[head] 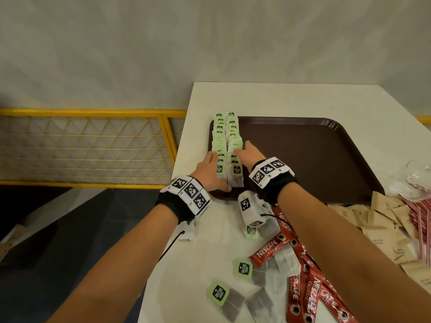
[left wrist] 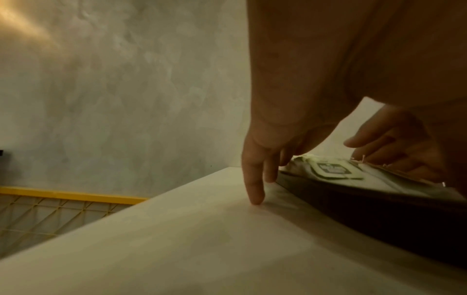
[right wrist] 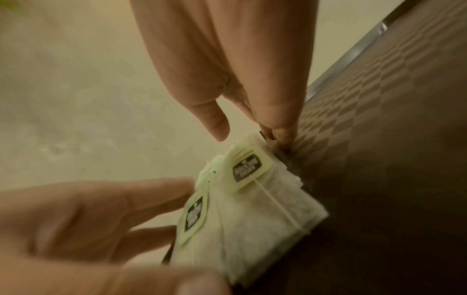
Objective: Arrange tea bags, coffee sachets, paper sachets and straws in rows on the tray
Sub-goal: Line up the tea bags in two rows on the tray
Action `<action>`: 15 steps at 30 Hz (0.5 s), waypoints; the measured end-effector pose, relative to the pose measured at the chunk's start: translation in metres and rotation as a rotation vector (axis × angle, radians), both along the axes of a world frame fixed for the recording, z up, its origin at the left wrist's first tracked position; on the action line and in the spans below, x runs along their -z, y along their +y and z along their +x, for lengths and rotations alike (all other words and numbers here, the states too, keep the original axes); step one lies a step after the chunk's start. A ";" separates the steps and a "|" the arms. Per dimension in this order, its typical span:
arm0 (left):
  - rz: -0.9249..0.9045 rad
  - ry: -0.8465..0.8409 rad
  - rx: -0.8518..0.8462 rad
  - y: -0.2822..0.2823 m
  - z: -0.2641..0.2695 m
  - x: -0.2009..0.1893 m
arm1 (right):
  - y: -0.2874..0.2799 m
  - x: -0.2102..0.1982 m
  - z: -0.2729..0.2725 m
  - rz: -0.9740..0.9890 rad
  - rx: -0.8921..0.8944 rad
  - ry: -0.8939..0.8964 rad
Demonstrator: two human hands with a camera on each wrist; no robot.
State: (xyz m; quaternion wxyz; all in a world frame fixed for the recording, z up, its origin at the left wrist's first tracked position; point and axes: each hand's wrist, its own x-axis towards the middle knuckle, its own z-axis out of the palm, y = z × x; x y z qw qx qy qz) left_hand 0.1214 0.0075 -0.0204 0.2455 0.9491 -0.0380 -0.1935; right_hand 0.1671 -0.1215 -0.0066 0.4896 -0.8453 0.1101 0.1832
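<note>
Two rows of green-tagged tea bags point(head: 227, 145) lie along the left side of the brown tray point(head: 314, 155). My left hand point(head: 211, 170) lies flat against the left row's outer side, its fingers straight and one fingertip point(left wrist: 255, 196) on the table beside the tray rim point(left wrist: 379, 211). My right hand point(head: 245, 150) presses the right row from the other side, fingers point(right wrist: 280, 127) down on the tray floor point(right wrist: 391, 159) next to the tea bags point(right wrist: 255, 199). Neither hand holds anything. Loose tea bags point(head: 220, 297), red coffee sachets point(head: 303, 287), brown paper sachets point(head: 384, 220) and bagged straws point(head: 419, 206) lie on the table.
The white table point(head: 279, 99) ends close to the tray's left rim, with a drop to a dark floor there. A yellow mesh railing point(head: 93, 148) stands to the left. A grey wall rises behind. The tray's middle and right part are bare.
</note>
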 end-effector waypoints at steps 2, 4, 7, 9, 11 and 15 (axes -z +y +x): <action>0.054 0.019 0.019 -0.002 0.001 0.000 | 0.003 -0.004 0.005 -0.015 -0.015 0.011; 0.076 0.025 0.026 -0.003 0.002 0.000 | 0.005 -0.004 0.009 -0.004 -0.026 0.017; 0.089 0.035 0.022 -0.003 0.003 0.002 | 0.005 -0.004 0.011 0.009 -0.039 0.007; 0.091 0.030 0.014 -0.004 0.002 0.002 | 0.004 -0.004 0.011 0.021 -0.044 0.000; 0.087 0.029 0.005 -0.003 0.003 0.002 | 0.001 -0.003 0.012 0.042 -0.036 0.003; 0.048 0.030 -0.005 0.000 0.003 0.005 | -0.011 -0.005 0.005 0.080 -0.048 -0.001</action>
